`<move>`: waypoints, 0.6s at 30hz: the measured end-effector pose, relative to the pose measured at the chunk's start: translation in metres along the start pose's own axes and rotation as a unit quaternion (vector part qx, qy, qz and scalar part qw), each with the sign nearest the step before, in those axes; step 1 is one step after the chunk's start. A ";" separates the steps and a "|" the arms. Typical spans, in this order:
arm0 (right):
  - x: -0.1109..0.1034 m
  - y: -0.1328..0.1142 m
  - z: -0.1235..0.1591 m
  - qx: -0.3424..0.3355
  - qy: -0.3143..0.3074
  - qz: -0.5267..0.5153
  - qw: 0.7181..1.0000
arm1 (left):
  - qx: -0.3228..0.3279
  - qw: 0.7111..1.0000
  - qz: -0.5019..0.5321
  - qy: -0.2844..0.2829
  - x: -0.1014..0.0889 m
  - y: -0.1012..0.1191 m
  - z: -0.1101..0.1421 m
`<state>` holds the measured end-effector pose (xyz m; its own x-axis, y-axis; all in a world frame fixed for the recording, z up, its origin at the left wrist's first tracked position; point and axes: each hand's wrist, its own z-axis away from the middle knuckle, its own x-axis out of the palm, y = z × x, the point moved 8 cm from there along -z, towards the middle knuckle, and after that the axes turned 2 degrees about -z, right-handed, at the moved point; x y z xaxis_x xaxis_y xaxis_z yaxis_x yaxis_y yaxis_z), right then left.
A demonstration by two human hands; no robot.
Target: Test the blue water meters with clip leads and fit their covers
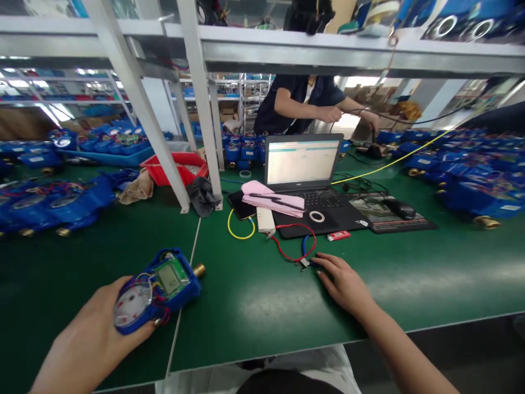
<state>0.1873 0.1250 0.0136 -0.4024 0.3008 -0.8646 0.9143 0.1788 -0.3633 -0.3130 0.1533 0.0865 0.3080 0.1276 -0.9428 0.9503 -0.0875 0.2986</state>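
My left hand [98, 323] is closed around a blue water meter [158, 290], raised over the left front of the green table. Its cover is off, so a green circuit board with a small grey display, thin coloured wires and a clear round part show; a brass fitting sticks out at the right. My right hand [344, 282] lies low over the table, fingers stretched and apart. Its fingertips reach a small blue-handled tool [304, 246], which looks like cutters. Beside the tool, a red cable [283, 251] ends in a white connector [304, 262].
Ahead stand an open laptop [303, 164], pink papers [273, 200] with pens, a white box [266, 220] and a mouse [398, 208]. Blue meters [479, 180] crowd both sides. Metal shelf posts [205, 109] rise from the table. Across it, a person's hands [328, 114] handle a black cable.
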 end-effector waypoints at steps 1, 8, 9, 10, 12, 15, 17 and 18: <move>-0.003 -0.001 -0.001 0.001 0.005 0.004 1.000 | 0.028 0.999 -0.008 -0.019 0.002 0.023 -0.001; -0.011 -0.019 -0.046 0.013 0.028 -0.024 0.999 | 0.075 0.997 0.020 -0.031 0.010 0.102 0.000; -0.007 -0.024 -0.057 0.011 0.019 -0.035 0.999 | 0.077 0.996 0.023 -0.034 0.012 0.106 0.001; -0.001 -0.030 -0.067 0.007 0.007 -0.044 0.999 | 0.079 0.996 0.025 -0.037 0.013 0.108 0.002; 0.009 -0.039 -0.082 -0.002 -0.014 -0.052 0.999 | 0.079 0.995 0.033 -0.042 0.016 0.112 0.002; 0.012 -0.040 -0.086 0.002 -0.023 -0.043 0.999 | 0.077 0.995 0.052 -0.047 0.017 0.112 0.003; 0.005 -0.031 -0.078 0.018 -0.019 -0.034 0.999 | 0.082 0.993 0.069 -0.049 0.017 0.112 0.004; 0.000 -0.025 -0.072 0.027 -0.015 -0.030 0.999 | 0.086 0.992 0.079 -0.048 0.016 0.113 0.004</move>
<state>0.1611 0.1880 0.0483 -0.4553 0.2626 -0.8507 0.8903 0.1451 -0.4316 -0.2007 0.1413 0.1045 0.4387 0.0054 -0.8986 0.8666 -0.2673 0.4215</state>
